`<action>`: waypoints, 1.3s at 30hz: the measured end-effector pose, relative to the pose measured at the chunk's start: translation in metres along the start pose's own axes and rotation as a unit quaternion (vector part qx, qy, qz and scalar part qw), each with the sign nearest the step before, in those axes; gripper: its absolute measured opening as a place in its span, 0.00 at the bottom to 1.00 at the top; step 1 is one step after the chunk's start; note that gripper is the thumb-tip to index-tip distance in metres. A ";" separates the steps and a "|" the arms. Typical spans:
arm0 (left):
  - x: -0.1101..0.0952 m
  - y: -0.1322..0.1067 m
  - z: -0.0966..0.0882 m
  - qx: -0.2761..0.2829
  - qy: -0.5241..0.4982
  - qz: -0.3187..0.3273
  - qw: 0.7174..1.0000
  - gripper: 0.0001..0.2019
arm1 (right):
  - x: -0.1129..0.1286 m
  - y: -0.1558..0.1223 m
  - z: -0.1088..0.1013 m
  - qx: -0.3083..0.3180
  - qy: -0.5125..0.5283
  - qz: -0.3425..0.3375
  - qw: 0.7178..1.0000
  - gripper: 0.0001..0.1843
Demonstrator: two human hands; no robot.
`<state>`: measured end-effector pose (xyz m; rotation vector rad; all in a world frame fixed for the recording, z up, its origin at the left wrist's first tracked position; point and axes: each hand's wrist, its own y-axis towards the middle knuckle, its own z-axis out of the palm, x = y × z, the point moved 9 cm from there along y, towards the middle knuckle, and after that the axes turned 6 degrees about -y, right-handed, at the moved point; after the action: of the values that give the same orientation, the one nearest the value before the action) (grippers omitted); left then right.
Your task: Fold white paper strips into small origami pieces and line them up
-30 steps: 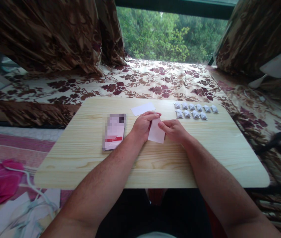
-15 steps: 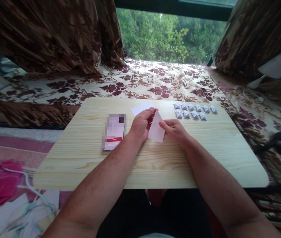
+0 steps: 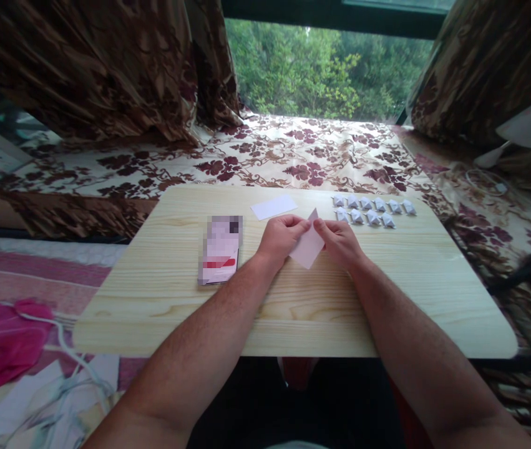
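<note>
Between my two hands is a small sheet of white paper (image 3: 309, 249), held tilted above the middle of the table with a pointed corner upward. My left hand (image 3: 284, 237) pinches its left edge, thumb on top. On the opposite edge, my right hand (image 3: 339, 240) grips near the upper corner with its thumb. The fingers behind the sheet are hidden. Another white paper sheet (image 3: 273, 206) lies flat just beyond my left hand. Several small folded paper pieces (image 3: 365, 203) sit in two rows at the table's far right.
A phone (image 3: 221, 249), partly pixelated, lies on the wooden table (image 3: 153, 299) left of my hands. Beyond the table spreads a floral cloth (image 3: 312, 149) below a window. A pink cloth (image 3: 3, 349), a white cable and loose papers (image 3: 35, 399) are at the lower left.
My left hand has shifted its hold from around the paper to a pinch at its edge. The sheet has turned so a corner points up, and the flat sheet behind is more exposed.
</note>
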<state>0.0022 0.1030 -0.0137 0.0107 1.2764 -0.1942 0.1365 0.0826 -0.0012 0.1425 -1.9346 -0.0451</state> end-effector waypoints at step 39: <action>-0.005 -0.001 0.002 0.011 -0.073 0.039 0.997 0.10 | 0.006 0.003 -0.014 -0.023 0.181 -0.034 0.983 0.08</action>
<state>0.0029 0.1025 -0.0086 0.0635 1.1261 -0.1385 0.1472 0.0857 0.0100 0.1738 -1.5648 -0.1027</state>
